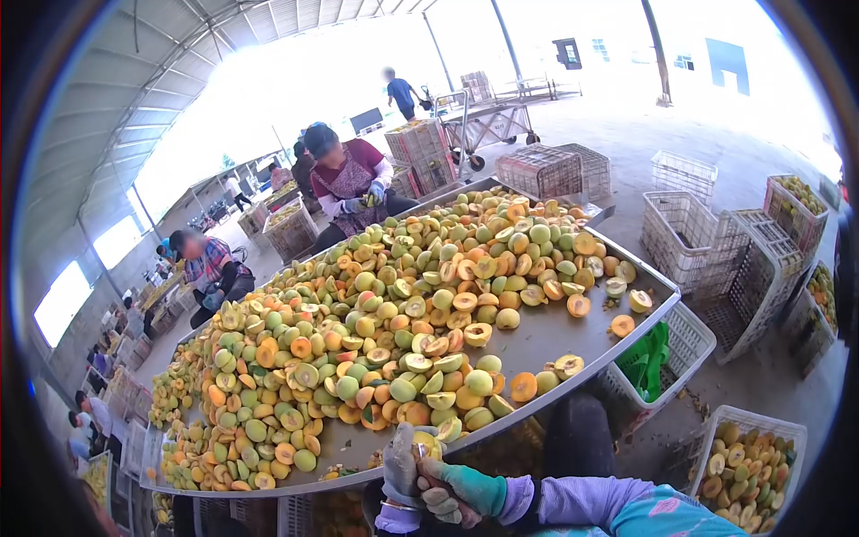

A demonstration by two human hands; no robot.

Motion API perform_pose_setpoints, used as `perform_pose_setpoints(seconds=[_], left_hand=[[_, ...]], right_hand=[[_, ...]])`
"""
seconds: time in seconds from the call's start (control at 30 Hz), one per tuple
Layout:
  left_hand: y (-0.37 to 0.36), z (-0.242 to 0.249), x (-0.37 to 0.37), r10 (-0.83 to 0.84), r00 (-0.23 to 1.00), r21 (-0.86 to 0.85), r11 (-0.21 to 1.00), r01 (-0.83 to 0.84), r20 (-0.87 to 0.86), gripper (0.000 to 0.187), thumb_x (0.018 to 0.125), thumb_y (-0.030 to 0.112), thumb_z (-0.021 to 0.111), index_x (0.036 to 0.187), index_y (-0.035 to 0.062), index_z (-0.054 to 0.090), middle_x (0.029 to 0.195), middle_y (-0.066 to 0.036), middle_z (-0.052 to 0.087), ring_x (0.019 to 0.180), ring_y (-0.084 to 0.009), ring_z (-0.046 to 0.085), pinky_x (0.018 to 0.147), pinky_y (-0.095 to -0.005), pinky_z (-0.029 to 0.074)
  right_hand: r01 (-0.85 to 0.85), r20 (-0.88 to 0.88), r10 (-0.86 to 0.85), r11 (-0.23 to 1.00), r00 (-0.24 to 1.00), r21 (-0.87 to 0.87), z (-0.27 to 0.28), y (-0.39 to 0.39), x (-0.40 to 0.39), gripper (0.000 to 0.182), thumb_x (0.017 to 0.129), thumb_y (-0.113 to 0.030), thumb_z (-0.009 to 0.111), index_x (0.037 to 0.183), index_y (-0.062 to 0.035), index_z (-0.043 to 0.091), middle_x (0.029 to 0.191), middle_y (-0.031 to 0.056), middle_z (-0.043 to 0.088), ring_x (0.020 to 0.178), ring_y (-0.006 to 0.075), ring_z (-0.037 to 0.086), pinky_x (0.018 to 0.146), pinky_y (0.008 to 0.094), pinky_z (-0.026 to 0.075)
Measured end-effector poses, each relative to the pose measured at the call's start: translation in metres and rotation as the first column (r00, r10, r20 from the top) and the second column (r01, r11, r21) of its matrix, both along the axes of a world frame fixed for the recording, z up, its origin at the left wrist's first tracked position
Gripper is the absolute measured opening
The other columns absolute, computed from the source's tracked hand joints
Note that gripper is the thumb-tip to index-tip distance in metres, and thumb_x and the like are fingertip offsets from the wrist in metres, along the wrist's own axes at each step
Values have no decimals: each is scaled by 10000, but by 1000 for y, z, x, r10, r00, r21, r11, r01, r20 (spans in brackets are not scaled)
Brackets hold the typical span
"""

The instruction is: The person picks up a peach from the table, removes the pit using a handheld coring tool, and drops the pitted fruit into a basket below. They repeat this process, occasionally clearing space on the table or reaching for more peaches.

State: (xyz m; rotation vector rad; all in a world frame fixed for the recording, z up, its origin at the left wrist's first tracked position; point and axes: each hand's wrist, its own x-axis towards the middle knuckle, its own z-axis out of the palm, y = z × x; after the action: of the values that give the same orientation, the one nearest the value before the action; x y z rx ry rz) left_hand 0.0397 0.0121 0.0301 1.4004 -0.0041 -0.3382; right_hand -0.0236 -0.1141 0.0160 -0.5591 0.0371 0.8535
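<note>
At the near edge of a metal tray table (pixel 539 338), my two gloved hands meet. My left hand (pixel 399 467), in a grey glove, is closed around an apricot (pixel 429 444). Against it presses my right hand (pixel 465 488), in a green and grey glove with its fingers curled in. A small shiny bit shows by the fruit, but I cannot make out what the right fingers hold. Just beyond both hands lies a wide heap of green and orange apricots (pixel 385 313), many of them split in half.
Right of the table stand a crate (pixel 696 338) with green netting (pixel 646 360) and a crate of fruit (pixel 743 470). Stacked crates (pixel 689 233) are farther back. Across the table sits a co-worker (pixel 344 179); another person (pixel 215 268) works at the left.
</note>
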Motion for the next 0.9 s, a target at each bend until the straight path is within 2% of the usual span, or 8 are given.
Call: perform_pose_setpoints(seconds=[0.17,0.4,0.53,0.6,0.63,0.67,0.73,0.9], left_hand=[[-11,13,-10,87,995,-8,996,-86,44,534,987,451,390,986,-26,629,778,-146,665,662,-192,630,606,-299,523],[-27,-3,-32,114,993,-130,985,-110,28,520,1014,457,329,1037,6,586,803,-127,650,657,-178,611,595,-293,508],[-15,7,-42,190,968,-271,935,-229,-162,513,991,496,400,1054,27,597,781,-91,651,657,-154,611,571,-255,495],[14,-17,-35,118,985,-332,930,-155,-130,541,969,531,410,1097,34,579,841,-107,654,706,-201,638,551,-269,507],[21,-18,-35,104,979,-455,874,-173,-174,525,967,520,419,1114,42,579,894,-125,660,752,-243,653,581,-294,531],[24,-17,-29,83,975,-572,798,-189,-207,509,965,508,428,1130,50,578,948,-143,666,798,-284,667,610,-319,555],[35,-20,-22,14,970,-689,701,-182,-242,449,956,457,474,1158,70,579,1088,-184,645,933,-360,655,720,-401,580],[34,-25,-17,-35,961,-799,564,-208,-275,408,935,392,533,1177,66,574,1186,-217,600,1059,-396,601,865,-492,532]], right_hand=[[-142,-78,191,898,978,418,-10,-14,5,383,1001,-486,400,889,-135,502,597,-45,416,438,77,387,362,234,344],[-146,-41,162,955,986,257,1,-41,-21,381,1002,-481,399,912,-118,474,589,-37,405,421,73,379,353,212,336],[-127,-57,178,860,982,495,-14,-72,-46,394,1002,-458,414,945,-73,477,598,-18,424,425,71,360,369,214,320],[-88,-167,77,994,983,-58,-24,-87,-38,385,991,-455,447,939,-77,498,620,-12,452,446,82,389,391,226,356],[-87,-78,48,771,996,-631,-36,-84,-37,359,957,-418,542,916,-62,519,675,-4,511,508,131,484,452,309,432],[-87,-84,44,770,996,-632,-55,-84,-31,359,957,-418,542,916,-62,519,675,-4,511,508,131,484,452,309,432],[352,543,186,584,819,-731,-94,-83,-44,334,901,-344,647,915,-30,534,745,64,601,595,235,589,553,380,482],[734,790,216,293,573,-613,-16,-42,-30,287,853,-233,678,958,-26,511,822,215,622,726,421,617,606,455,489]])
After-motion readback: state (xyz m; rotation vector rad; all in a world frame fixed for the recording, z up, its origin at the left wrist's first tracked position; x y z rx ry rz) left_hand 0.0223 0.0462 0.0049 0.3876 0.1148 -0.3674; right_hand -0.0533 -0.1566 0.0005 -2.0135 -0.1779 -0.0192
